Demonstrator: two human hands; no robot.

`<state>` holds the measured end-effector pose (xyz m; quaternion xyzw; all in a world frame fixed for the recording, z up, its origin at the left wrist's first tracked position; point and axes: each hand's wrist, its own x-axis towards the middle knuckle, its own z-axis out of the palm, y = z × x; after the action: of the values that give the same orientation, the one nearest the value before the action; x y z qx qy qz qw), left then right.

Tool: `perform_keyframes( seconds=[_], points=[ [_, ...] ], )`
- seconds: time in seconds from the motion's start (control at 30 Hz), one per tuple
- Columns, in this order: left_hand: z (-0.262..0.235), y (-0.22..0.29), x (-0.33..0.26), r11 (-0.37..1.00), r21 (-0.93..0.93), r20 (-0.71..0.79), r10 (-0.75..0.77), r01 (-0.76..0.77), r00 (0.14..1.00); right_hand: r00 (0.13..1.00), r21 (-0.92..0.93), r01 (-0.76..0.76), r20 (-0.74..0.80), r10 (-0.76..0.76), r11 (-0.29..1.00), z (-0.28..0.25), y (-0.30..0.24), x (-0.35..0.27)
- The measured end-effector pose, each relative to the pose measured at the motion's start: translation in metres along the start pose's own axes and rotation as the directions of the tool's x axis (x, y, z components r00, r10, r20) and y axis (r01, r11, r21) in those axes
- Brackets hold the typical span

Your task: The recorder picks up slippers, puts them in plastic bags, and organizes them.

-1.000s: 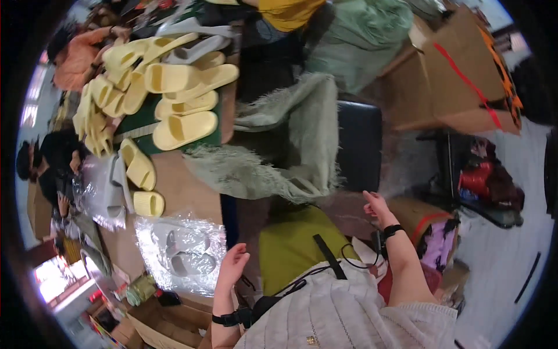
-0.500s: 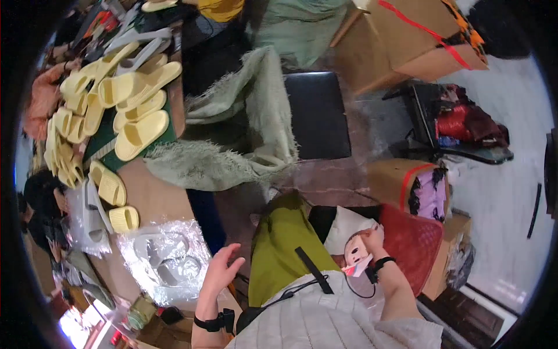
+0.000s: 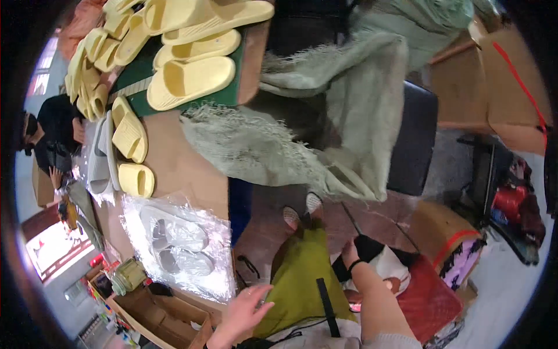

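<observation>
The left hand [image 3: 241, 317] hovers open and empty near the bagged slippers [image 3: 177, 247] at the tabletop [image 3: 174, 168] edge, which could slide off if nudged; the right hand [image 3: 350, 256] reaches low, its grip hidden.

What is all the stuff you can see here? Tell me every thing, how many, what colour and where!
Slippers: many, too many to count, yellow, heaped on the table's far left.
Bagged slippers: one pair, pale grey, in clear plastic on the table near the left hand.
Table: one, brown, left side.
Fringed cloth: one, pale green, draped from the table over the stool.
Stool: one, black, right of the cloth.
Cardboard boxes: several, brown, upper right and lower left.
Red bag: one, lower right, on the floor.
Other person: one, in black, far left.
Left hand: open, empty, beside the bagged slippers.
Right hand: reaching down by the red bag, grip unclear.
</observation>
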<state>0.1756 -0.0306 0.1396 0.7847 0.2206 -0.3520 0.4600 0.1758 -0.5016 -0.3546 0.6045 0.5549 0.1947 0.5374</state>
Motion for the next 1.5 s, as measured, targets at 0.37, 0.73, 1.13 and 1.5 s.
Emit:
perform_keyframes(
  seconds=[0.37,0.73,1.13,1.5],
  points=[
    [-0.011,-0.03,-0.016,0.936,-0.351,-0.196,-0.06,-0.013,0.979,0.445,0.875,0.304,0.219,-0.868,0.377,-0.03,0.15,0.097],
    [-0.078,-0.077,-0.065,0.907,-0.416,-0.316,-0.075,-0.067,0.946,0.659,0.88,0.381,-0.042,-0.751,0.285,-0.031,0.167,0.207],
    [-0.104,-0.105,-0.089,0.89,-0.454,-0.399,-0.169,-0.034,0.901,0.775,0.897,0.411,-0.437,-0.457,-0.16,-0.091,0.242,0.309],
    [-0.143,-0.084,-0.115,0.95,-0.311,-0.516,-0.154,-0.017,0.842,0.334,0.917,0.333,-0.332,-0.882,-0.219,-0.042,0.379,0.178]
  ],
)
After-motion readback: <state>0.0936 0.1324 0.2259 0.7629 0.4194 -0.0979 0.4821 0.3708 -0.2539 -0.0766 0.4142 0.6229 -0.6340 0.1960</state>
